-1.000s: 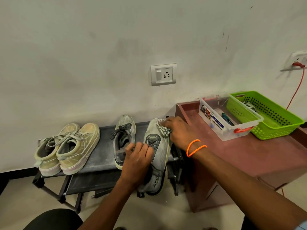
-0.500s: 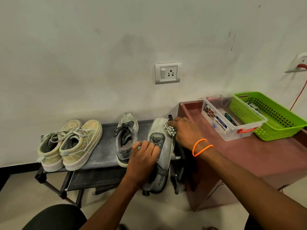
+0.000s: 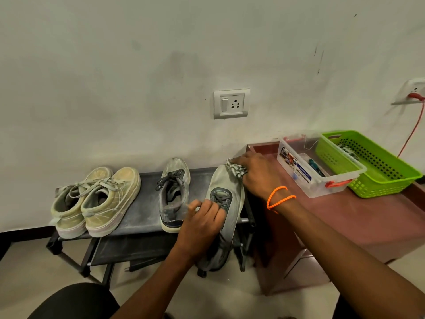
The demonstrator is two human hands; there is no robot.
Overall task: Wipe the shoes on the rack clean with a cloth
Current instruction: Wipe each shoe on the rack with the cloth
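A: From the head camera, where is the shoe being cleaned?

B: The grey shoe lies at the right end of the shoe rack, toe toward the wall and heel hanging past the front edge; its upper faces up, laces showing.

A: And the hands?

B: The left hand grips the shoe over its middle, fingers curled across the laces; the right hand is at the toe, fingers bent round a bunched checked cloth and pressing it on the toe cap; two orange bands sit on that wrist.

A: The other shoes?

B: Its grey partner stands just beside it on the left, upright, laces dark; a pale yellow-green pair sits well apart at the rack's left end, the two touching each other.

A: Anything to the right?

B: A reddish cabinet right beside the rack; on it a clear plastic box with red handles, touching a green basket; on the wall above, a socket plate; further right, a red cable plugged in.
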